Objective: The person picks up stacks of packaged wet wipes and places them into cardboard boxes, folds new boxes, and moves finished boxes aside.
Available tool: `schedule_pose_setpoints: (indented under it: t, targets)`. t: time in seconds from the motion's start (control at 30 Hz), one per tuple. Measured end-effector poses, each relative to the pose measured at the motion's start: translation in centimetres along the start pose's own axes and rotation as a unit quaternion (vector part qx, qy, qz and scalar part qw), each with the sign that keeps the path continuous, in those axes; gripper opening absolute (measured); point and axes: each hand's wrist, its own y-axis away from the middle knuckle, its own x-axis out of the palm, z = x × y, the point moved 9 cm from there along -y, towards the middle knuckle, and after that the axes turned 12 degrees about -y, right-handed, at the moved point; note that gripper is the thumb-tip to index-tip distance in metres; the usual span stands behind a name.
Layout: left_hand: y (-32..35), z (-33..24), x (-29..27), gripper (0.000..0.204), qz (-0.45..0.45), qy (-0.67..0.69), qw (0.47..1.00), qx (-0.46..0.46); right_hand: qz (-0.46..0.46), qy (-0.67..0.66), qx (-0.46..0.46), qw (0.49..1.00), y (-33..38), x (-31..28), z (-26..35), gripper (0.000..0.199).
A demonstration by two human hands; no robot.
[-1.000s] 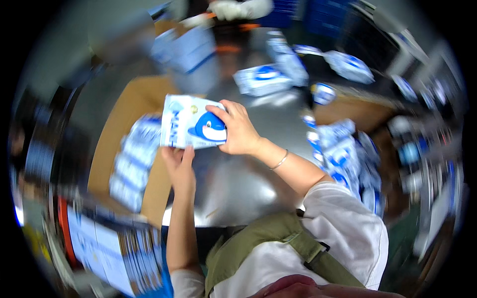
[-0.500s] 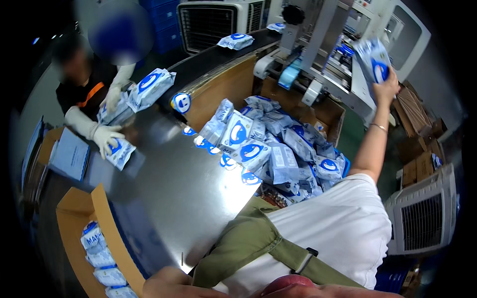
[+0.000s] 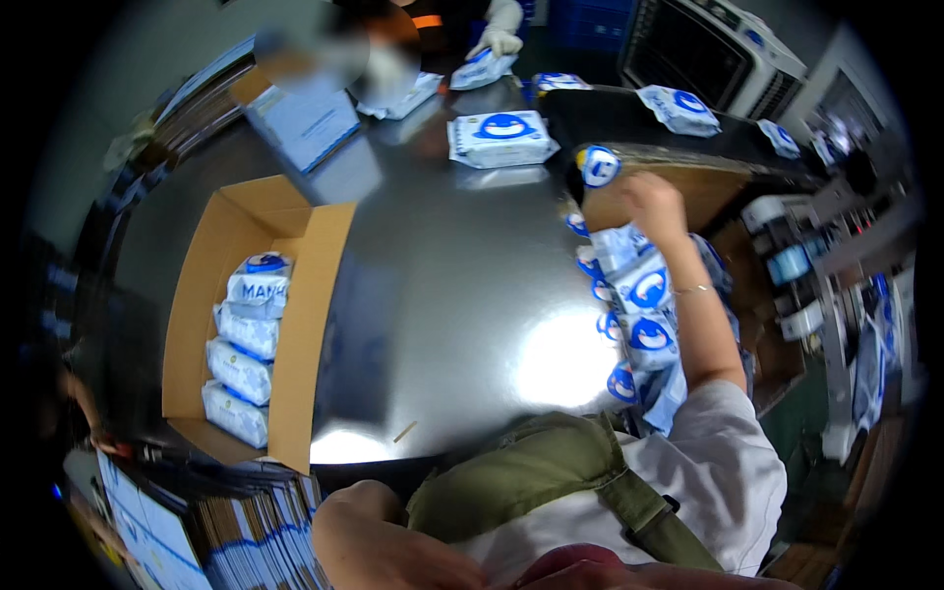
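Observation:
My right hand (image 3: pixel 651 205), blurred by motion, is over the near-left part of a large carton (image 3: pixel 713 187) full of soft wet-wipe packs. Its fingers curl downward, and no pack shows in them. Just below it lie a pale blue-and-white pack (image 3: pixel 618 246) and others with a blue whale picture (image 3: pixel 649 334). At the lower edge, close to my body, is my left hand (image 3: pixel 413 559), with its fingers hidden. An open brown carton (image 3: pixel 332 324) stands on the left of the steel table (image 3: pixel 452 295), holding a row of packs (image 3: pixel 239 370) along one side.
Across the table, a co-worker's white-gloved hand (image 3: pixel 497 41) touches a pack (image 3: pixel 482 71). Another pack (image 3: pixel 503 138) lies on the far tabletop. A black conveyor (image 3: pixel 610 106) carries packs toward a machine (image 3: pixel 836 236). Flattened cartons (image 3: pixel 251 531) stand at lower left.
My view has swung to the right, away from the left side. My right hand has come down from beside the machine to the carton of packs; the pack it held no longer shows in it.

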Motion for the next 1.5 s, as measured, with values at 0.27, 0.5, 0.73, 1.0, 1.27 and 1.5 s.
schedule_pose_setpoints:
  t: [0.27,0.5,0.73,1.0,1.27,1.5]
  targets:
    - [1.3,1.9,-5.7,0.035,-0.024,0.001,0.968,-0.249,0.195,0.120,0.012,0.973,-16.3,23.9,-3.9,0.105]
    - [19.6,1.1,-28.6,0.043,-0.149,-0.578,0.471,-0.649,0.153,-0.078,-0.125,0.977,-11.0,23.1,13.3,0.063]
    - [33.7,7.4,-36.5,0.076,-0.170,-0.296,0.292,-0.893,0.097,-0.549,0.088,0.826,-9.0,17.9,15.4,0.088]
    - [39.8,13.7,-37.4,0.060,-0.103,-0.142,0.304,-0.936,0.213,-0.715,-0.043,0.665,-17.0,18.6,34.7,0.075]
    - [43.7,7.1,-35.8,0.050,-0.196,-0.298,0.272,-0.894,0.452,-0.426,-0.059,0.781,-17.8,37.7,42.9,0.049]
    - [30.6,4.1,-30.9,0.060,-0.328,-0.519,0.167,-0.771,0.449,-0.208,-0.083,0.865,-14.0,43.5,42.2,0.051]
